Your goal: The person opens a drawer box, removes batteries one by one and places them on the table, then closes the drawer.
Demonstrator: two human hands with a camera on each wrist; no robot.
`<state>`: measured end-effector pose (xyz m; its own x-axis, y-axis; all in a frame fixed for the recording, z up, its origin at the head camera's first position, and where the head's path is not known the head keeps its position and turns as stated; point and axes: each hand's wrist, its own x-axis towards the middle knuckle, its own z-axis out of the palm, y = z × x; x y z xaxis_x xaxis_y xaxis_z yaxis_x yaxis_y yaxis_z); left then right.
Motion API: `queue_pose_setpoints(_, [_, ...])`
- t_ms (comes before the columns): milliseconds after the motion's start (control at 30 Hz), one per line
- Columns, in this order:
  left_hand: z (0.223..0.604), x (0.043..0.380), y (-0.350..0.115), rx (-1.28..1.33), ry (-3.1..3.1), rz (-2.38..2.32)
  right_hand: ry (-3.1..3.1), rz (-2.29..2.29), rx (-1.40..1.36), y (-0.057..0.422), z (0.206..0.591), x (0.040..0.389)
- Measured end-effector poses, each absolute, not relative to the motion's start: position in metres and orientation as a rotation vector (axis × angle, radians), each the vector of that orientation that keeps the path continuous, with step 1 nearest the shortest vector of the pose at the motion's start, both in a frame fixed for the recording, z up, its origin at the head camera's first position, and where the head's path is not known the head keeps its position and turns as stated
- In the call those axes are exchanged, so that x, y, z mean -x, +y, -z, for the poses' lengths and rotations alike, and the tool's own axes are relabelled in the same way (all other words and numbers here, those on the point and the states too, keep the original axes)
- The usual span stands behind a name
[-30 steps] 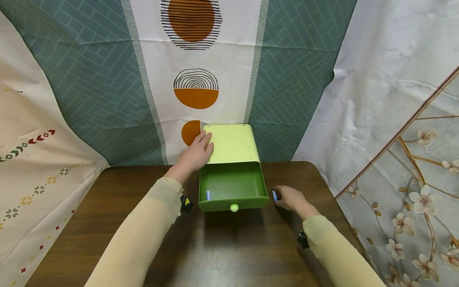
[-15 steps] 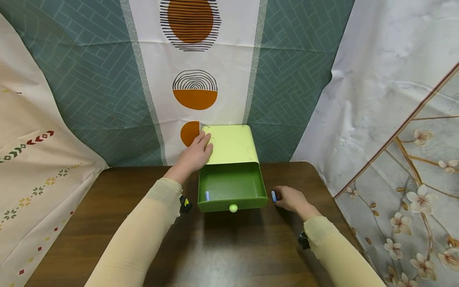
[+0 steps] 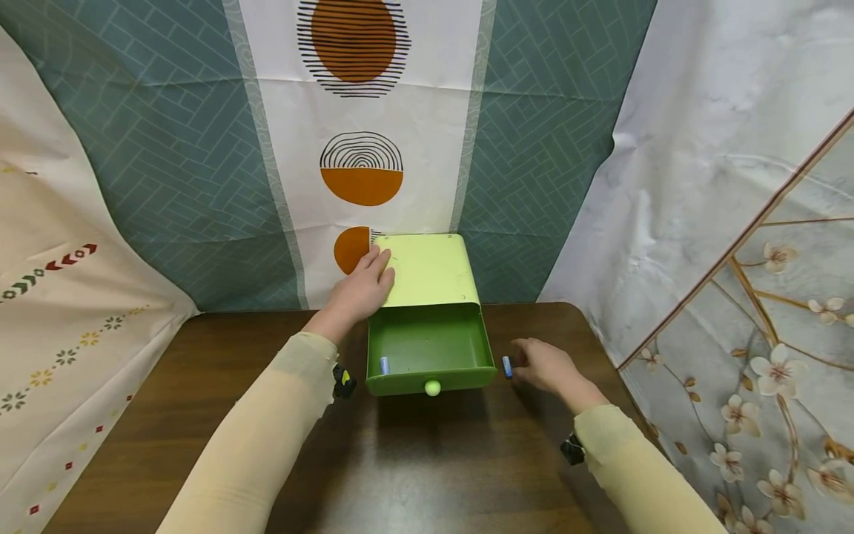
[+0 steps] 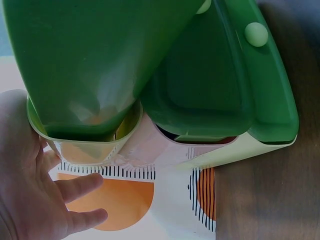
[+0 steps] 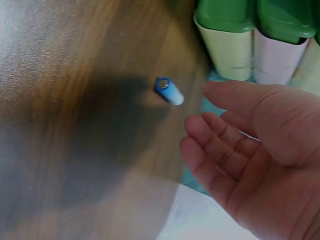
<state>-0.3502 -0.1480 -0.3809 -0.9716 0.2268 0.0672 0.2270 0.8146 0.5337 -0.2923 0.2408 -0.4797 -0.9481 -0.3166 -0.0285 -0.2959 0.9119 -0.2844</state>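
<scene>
A small drawer cabinet (image 3: 430,271) with a pale yellow top stands at the back of the table. Its top green drawer (image 3: 427,337) is pulled out, and a small blue-and-white battery (image 3: 384,366) lies in the front left corner. My left hand (image 3: 360,289) rests on the cabinet's top left edge, its fingers extended in the left wrist view. On the table right of the drawer stands another blue-and-white battery (image 3: 507,367), its metal end showing in the right wrist view. Beside it is my right hand (image 3: 543,367), thumb and fingers parted and holding nothing.
Below the open drawer, further green drawers (image 4: 210,75) sit in pink and cream sections. A round light green knob (image 3: 432,388) juts from the drawer front. Patterned cloth (image 3: 554,148) hangs behind the brown wooden table (image 3: 427,460) and at both sides.
My right hand has let go of the battery on the table and drawn slightly to the right. The left hand stays on the cabinet, and the drawer has not moved.
</scene>
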Motion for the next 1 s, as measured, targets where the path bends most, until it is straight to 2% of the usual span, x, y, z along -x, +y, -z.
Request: queue_pose_setpoints(1000, [0.379,0.346,-0.147,0.375,-2.977,0.886,3.13,0.518,0.66,0.224,0.425,0.263])
